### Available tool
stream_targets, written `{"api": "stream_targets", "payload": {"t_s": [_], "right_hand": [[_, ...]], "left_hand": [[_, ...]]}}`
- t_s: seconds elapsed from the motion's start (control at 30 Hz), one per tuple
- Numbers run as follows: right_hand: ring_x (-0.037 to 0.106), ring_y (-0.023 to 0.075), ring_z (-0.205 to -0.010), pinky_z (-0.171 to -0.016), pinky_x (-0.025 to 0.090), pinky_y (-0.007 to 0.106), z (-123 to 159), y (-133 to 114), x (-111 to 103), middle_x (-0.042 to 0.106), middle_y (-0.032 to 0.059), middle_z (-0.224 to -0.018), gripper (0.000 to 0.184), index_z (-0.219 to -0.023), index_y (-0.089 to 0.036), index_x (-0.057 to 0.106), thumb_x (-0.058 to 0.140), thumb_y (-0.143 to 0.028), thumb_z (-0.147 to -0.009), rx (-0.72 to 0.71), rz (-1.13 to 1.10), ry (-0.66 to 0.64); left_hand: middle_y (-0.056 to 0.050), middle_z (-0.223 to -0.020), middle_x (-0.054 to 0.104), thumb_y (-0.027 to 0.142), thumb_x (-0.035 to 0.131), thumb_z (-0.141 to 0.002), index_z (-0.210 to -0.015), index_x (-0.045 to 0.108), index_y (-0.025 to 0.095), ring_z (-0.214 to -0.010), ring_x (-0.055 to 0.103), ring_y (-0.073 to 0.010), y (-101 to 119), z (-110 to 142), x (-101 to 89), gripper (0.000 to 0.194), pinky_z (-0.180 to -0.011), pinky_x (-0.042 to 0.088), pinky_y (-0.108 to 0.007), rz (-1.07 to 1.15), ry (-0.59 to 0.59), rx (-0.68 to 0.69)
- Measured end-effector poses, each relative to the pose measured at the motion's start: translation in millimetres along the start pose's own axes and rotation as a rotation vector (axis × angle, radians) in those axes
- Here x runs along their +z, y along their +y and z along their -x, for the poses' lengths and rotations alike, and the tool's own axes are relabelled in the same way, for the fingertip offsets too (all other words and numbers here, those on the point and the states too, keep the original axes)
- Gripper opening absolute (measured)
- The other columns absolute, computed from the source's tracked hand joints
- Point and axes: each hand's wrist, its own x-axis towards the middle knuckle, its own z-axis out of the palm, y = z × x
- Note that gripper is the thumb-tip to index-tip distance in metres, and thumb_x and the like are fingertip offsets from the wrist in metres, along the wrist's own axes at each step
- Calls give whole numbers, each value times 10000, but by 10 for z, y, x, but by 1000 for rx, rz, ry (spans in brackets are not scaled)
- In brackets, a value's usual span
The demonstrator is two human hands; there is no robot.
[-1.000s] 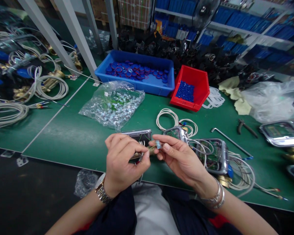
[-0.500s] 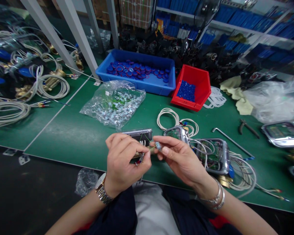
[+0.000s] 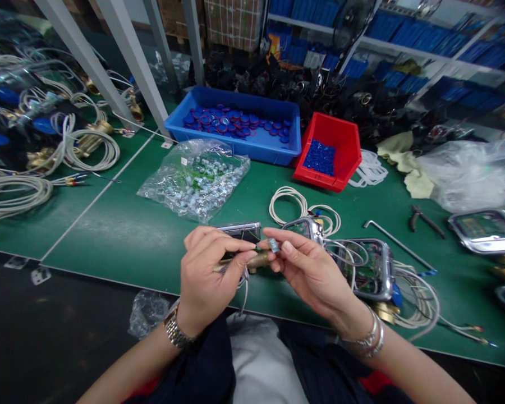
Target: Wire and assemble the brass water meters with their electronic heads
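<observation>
My right hand [image 3: 307, 266] pinches a small pale-blue connector-like piece [image 3: 274, 245] between thumb and fingertips; its exact kind is too small to make out. Close on its left, my left hand [image 3: 214, 264] has thumb and forefinger closed on the end of a thin green wire [image 3: 257, 245], mostly hidden by the fingers. Behind and below the hands lies a meter unit with a dark, metal-rimmed housing [image 3: 239, 230] and a brass body [image 3: 258, 260], partly covered by my left hand. Light cable strands [image 3: 244, 289] hang beneath that hand.
A clear bag of pale-blue pieces [image 3: 202, 185] lies ahead, before a blue bin of round caps [image 3: 269, 150] and a red bin [image 3: 349, 151]. To the right are open meter units [image 3: 368, 269], coiled cables [image 3: 290, 202], a bent metal rod [image 3: 399, 245] and pliers [image 3: 428, 220].
The yellow-green wire seen stretched between my hands is now mostly hidden at my left fingertips. My left fingers have shifted slightly, uncovering the brass body; the pale-blue piece has turned in my right hand.
</observation>
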Motion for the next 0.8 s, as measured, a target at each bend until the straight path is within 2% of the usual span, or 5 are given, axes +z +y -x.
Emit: {"api": "stream_targets", "payload": {"t_s": [0.17,0.27,0.43,0.57,0.8], "right_hand": [[617,150,-814,-730,510,275,-39,13,49,713,22,-997,459,-1332,-284,587,751,-335,-906,-107,109,-54],[617,145,-817,-765,516,274,-54,10,75,696,10,-966,392,-1280,-274,565,727,-320,-926,-171,203,-68],[596,147,-828,-737,489,271,-15,26,74,650,21,-1024,213,-1146,-268,560,654,-360,-977,-235,424,-9],[515,146,-768,-690,408,273,29,25,46,559,-3,-849,190,-899,-222,582,596,-375,-1012,-321,743,-15],[495,127,-755,-685,374,258,46,-35,73,538,-28,-804,207,-859,-213,556,506,-267,-1052,-344,792,-70]], "left_hand": [[1,-833,711,252,671,-952,-1236,706,304,-880,599,-198,-43,-87,-4,291,-878,404,-413,22,-193,-5],[3,-816,676,258,647,-966,-1185,733,320,-853,576,-188,-40,-120,-15,243,-845,377,-399,9,-243,-1],[8,-798,672,275,667,-955,-1057,765,310,-850,580,-187,-10,-138,-11,145,-851,368,-404,20,-220,-51],[9,-805,679,261,676,-948,-1027,769,314,-856,589,-189,4,-145,1,133,-857,371,-406,25,-202,-51],[17,-780,663,241,700,-930,-1003,774,313,-848,585,-184,2,-122,15,127,-851,369,-399,7,-181,-48]]}}
